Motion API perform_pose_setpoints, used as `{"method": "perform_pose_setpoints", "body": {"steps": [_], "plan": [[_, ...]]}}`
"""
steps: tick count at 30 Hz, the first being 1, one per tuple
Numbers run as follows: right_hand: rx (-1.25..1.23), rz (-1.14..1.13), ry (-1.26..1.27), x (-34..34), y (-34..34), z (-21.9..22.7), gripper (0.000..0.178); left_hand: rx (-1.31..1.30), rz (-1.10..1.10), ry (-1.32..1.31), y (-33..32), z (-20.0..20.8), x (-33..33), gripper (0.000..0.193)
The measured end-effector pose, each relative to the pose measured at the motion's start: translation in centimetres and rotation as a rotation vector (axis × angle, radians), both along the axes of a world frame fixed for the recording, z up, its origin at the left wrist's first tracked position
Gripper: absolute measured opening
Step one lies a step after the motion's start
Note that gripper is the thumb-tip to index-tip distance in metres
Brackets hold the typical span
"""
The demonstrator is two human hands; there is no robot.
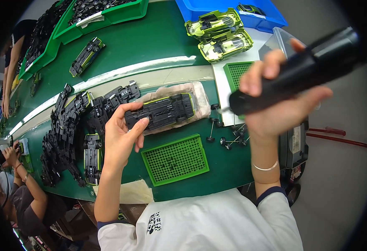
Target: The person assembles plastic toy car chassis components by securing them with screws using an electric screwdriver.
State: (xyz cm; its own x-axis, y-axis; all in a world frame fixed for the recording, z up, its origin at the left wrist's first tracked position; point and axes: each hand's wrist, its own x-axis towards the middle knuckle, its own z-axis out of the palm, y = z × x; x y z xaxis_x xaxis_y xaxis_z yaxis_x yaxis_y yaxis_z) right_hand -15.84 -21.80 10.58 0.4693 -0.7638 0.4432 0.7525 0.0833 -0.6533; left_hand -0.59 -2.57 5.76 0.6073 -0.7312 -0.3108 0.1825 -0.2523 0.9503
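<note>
My left hand (124, 129) grips a toy car (166, 110) by one end, thumb on top. The car lies upside down, black underside up with a lime-green edge, over a pale cloth pad (201, 98). My right hand (271, 98) is wrapped round a black cylindrical power screwdriver (298, 73), raised and tilted to the right of the pad and apart from the car. It is blurred, and its tip shows only faintly near the pad. Below the car lies a green perforated tray (187, 155) with several tiny dark pieces, perhaps screws, in it.
Black chassis parts (62, 140) heap at left beside another upturned car (93, 159). Wheel axles (210, 129) lie right of the pad. Lime car bodies (225, 46) sit before a blue bin (275, 19). Green bins (108, 23) stand far left; co-workers' arms (14, 62) show beyond.
</note>
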Motion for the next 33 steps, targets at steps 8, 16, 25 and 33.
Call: {"method": "perform_pose_setpoints", "body": {"steps": [8,16,25,33], "plan": [[-0.179,-0.115,0.183,4.6,2.5,-3.5,0.094,0.025,0.023,-0.005,-0.2,0.6,-0.2,0.03],[-0.172,0.029,0.173,4.5,1.7,-3.6,0.109,0.037,0.02,-0.006,-0.3,0.6,-0.1,0.032],[-0.16,-0.036,0.134,4.8,2.1,-4.2,0.085,0.105,-0.003,-0.053,-1.2,1.4,-0.3,0.033],[-0.278,-0.171,0.274,5.2,0.9,-6.4,0.067,0.139,-0.014,-0.03,-1.6,1.6,-0.1,0.036]]}}
